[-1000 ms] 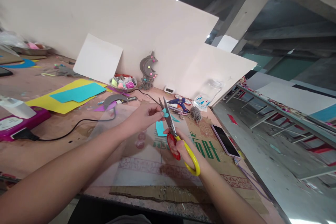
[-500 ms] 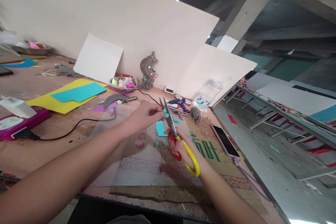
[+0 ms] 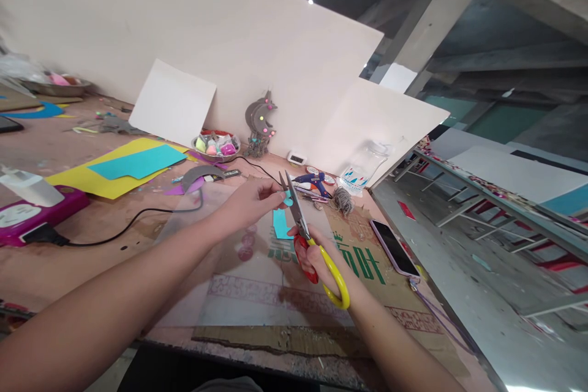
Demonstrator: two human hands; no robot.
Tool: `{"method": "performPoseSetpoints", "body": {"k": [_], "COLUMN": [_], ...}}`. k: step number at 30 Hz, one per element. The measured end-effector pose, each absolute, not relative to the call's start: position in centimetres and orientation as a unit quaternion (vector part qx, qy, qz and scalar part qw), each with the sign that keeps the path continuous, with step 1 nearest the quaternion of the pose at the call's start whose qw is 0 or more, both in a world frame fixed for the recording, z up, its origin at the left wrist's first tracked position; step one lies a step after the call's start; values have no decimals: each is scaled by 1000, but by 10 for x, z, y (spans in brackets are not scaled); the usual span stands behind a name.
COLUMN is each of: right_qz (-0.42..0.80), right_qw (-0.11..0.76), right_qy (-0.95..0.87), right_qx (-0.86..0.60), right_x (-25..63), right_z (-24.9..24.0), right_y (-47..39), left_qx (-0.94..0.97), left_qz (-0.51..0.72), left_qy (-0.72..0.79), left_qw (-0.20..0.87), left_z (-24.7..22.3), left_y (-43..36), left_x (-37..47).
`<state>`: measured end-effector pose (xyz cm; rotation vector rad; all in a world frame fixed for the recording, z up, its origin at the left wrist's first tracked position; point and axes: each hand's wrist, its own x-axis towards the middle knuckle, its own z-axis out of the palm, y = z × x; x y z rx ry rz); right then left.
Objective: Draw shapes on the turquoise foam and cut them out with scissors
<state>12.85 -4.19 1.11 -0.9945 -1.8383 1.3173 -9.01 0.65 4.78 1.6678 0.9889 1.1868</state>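
My right hand (image 3: 316,254) grips a pair of scissors (image 3: 298,214) with one red and one yellow handle. Their blades point away from me and stand slightly apart. Between the fingertips of my left hand (image 3: 260,201) is a small turquoise paper piece (image 3: 288,199), right beside the blades. Below it, a larger turquoise paper scrap (image 3: 281,224) lies on the sheet-covered cardboard (image 3: 257,337). Part of the small piece is hidden by my fingers and the scissors.
Behind my hands are a blue glue gun (image 3: 313,181), a grey yarn ball (image 3: 342,201) and a clear jar (image 3: 362,168). A phone (image 3: 395,248) lies at the right edge. Leftward are yellow paper (image 3: 114,187), a power strip (image 3: 64,214) with its cord, and a basket (image 3: 215,156).
The small turquoise piece has shifted and turned slightly between my left fingertips. A turquoise bit seen to the right of the blades no longer shows. My right hand stays nearly in place.
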Motion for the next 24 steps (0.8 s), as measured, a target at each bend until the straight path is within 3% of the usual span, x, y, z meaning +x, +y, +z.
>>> {"method": "performPoseSetpoints", "body": {"k": [24], "right_qz": [545], "right_qw": [342], "right_qy": [-669], "right_qx": [-372], "right_x": [126], "right_z": [11], "right_y": [-44], "left_qx": [665], "left_qz": [480], "left_qy": [411], "left_qw": [399], "left_z": [44], "left_y": [12], "left_x": [-94]}}
